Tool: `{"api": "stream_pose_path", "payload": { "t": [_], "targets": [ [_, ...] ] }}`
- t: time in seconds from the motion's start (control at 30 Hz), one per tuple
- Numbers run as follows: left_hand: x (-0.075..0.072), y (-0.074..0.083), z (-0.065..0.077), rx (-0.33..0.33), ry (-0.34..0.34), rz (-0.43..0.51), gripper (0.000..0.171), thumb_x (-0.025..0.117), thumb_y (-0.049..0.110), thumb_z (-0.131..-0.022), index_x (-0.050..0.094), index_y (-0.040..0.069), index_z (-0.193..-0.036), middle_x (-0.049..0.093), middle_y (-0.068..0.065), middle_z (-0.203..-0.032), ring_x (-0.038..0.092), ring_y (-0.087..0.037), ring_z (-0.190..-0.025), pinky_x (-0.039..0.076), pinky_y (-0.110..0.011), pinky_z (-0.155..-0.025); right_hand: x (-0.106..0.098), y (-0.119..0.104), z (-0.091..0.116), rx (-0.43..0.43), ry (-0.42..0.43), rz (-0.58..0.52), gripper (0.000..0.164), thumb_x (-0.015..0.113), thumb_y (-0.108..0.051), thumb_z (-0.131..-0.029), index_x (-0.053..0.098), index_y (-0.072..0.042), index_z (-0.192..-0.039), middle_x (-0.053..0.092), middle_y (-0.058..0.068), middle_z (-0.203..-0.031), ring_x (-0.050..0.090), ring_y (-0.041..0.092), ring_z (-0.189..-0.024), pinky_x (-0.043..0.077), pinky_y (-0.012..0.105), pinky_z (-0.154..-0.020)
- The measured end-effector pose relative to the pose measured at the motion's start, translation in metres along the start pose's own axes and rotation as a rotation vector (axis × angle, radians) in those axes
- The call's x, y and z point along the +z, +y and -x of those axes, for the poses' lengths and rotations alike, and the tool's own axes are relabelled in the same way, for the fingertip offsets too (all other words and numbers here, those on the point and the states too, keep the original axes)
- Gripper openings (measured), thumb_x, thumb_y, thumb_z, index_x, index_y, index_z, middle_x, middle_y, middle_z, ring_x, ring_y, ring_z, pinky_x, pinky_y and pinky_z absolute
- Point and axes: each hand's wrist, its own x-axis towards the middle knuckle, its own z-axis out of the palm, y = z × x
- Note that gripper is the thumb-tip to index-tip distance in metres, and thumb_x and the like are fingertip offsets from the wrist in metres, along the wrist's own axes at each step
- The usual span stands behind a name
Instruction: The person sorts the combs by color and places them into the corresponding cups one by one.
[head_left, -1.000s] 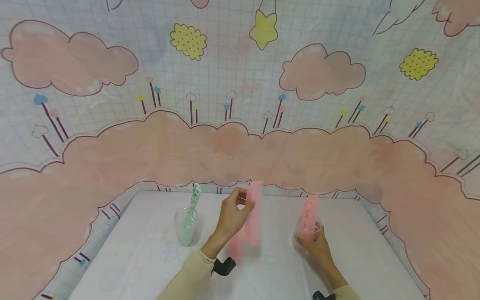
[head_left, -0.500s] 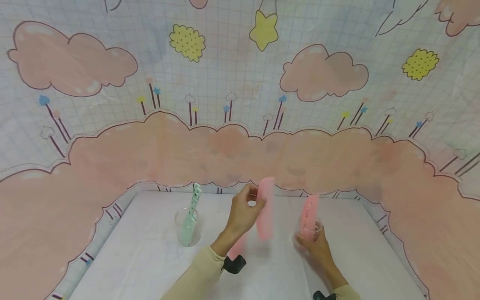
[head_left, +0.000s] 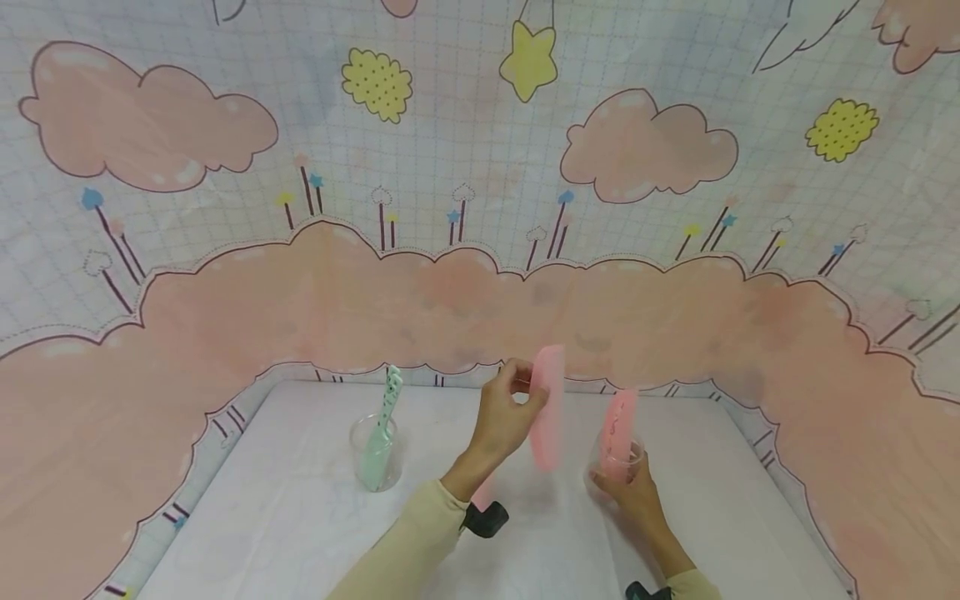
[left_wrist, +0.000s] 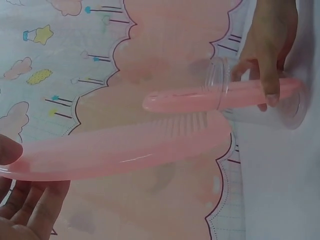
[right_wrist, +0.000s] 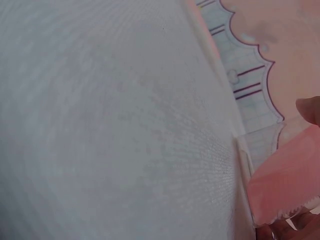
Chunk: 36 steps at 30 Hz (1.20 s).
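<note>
Item one: left hand [head_left: 504, 412], closed to a pinch, thumb on one side and fingers on the other; my left wrist feed shows it has hold of one end of the first pink comb [head_left: 549, 408].

Item two: said comb, held upright above the worktop [head_left: 285, 517], its top showing past the far edge, near the right cup but apart from it. Teeth visible at the free end.

Item three: right hand [head_left: 633, 496], curled round the lower part of the right cup [head_left: 596, 458], thumb on the left side. The cup is clear, standing toward the far right corner.

Item four: second pink comb [head_left: 618, 425], leaning in that cup and rising past its rim; my right wrist feed shows its toothed edge.

Item five: left cup [head_left: 358, 442], clear, toward the far left corner, bearing a mint-green article [head_left: 378, 454], speckled higher up, tilted; kind unclear to me.

Item six: pink piece [head_left: 483, 493], mid-worktop, mostly hidden from me by the left forearm.

Item seven: backdrop [head_left: 450, 300], cloud-printed, behind the far edge.
</note>
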Motion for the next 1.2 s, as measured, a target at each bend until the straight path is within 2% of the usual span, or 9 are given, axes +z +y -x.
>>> {"api": "stream_pose_path", "payload": {
  "t": [0.33,0.37,0.57,0.6,0.77,1.0,1.2],
  "targets": [
    [0.016,0.005,0.0,0.003,-0.002,0.009,0.016,0.067,0.008,-0.086,0.061,0.008,-0.1,0.067,-0.008,-0.094,0.067,-0.018,-0.086,0.052,-0.024,-0.074,-0.002,0.004,0.006,0.0,-0.007,-0.017,0.111,0.075,-0.048,-0.082,0.004,-0.007,-0.156,0.026,0.027,-0.157,0.027,0.045,-0.145,0.027,0.062,-0.115],
    [0.017,0.01,0.001,-0.005,-0.006,0.015,0.016,0.067,0.007,-0.086,0.061,0.006,-0.101,0.068,-0.009,-0.094,0.067,-0.019,-0.087,0.052,-0.026,-0.074,-0.001,0.003,0.007,-0.001,-0.006,-0.019,0.111,0.075,-0.048,-0.082,0.004,-0.008,-0.156,0.026,0.027,-0.156,0.027,0.045,-0.145,0.027,0.061,-0.115],
    [0.027,0.012,-0.001,-0.002,-0.017,0.02,0.016,0.066,0.006,-0.087,0.061,0.006,-0.102,0.067,-0.009,-0.096,0.066,-0.02,-0.088,0.054,-0.033,-0.074,-0.001,-0.002,0.012,-0.004,0.006,-0.02,0.106,0.075,-0.043,-0.084,0.005,-0.007,-0.156,0.027,0.028,-0.156,0.028,0.044,-0.144,0.027,0.061,-0.115],
    [0.03,0.009,-0.002,0.005,-0.015,0.018,0.016,0.066,0.008,-0.087,0.061,0.007,-0.102,0.067,-0.008,-0.095,0.066,-0.018,-0.087,0.054,-0.032,-0.074,-0.001,-0.003,0.013,-0.001,0.007,-0.018,0.107,0.074,-0.042,-0.084,0.004,-0.007,-0.156,0.026,0.028,-0.156,0.028,0.044,-0.144,0.027,0.061,-0.115],
    [0.039,0.014,-0.002,0.02,-0.012,0.029,0.015,0.067,0.01,-0.087,0.062,0.008,-0.102,0.068,-0.008,-0.094,0.066,-0.017,-0.087,0.056,-0.03,-0.072,0.0,-0.005,0.015,0.003,0.005,-0.017,0.109,0.075,-0.045,-0.084,0.003,-0.007,-0.156,0.024,0.027,-0.157,0.027,0.043,-0.145,0.026,0.061,-0.116],
    [0.053,0.018,-0.004,0.029,-0.027,0.045,0.016,0.065,0.012,-0.088,0.06,0.009,-0.103,0.066,-0.007,-0.096,0.064,-0.014,-0.089,0.053,-0.02,-0.067,0.002,-0.002,0.012,-0.045,0.011,-0.02,0.107,0.074,-0.047,-0.084,0.005,-0.006,-0.155,0.027,0.026,-0.156,0.033,0.043,-0.142,0.033,0.061,-0.112],
    [0.062,0.016,-0.007,0.031,-0.025,0.046,0.017,0.065,0.012,-0.088,0.06,0.008,-0.103,0.066,-0.008,-0.096,0.064,-0.014,-0.089,0.053,-0.022,-0.072,0.002,0.0,0.01,-0.039,0.022,0.002,0.107,0.072,-0.05,-0.084,0.006,-0.006,-0.155,0.03,0.027,-0.154,0.037,0.042,-0.139,0.036,0.06,-0.11]
  ]
}}
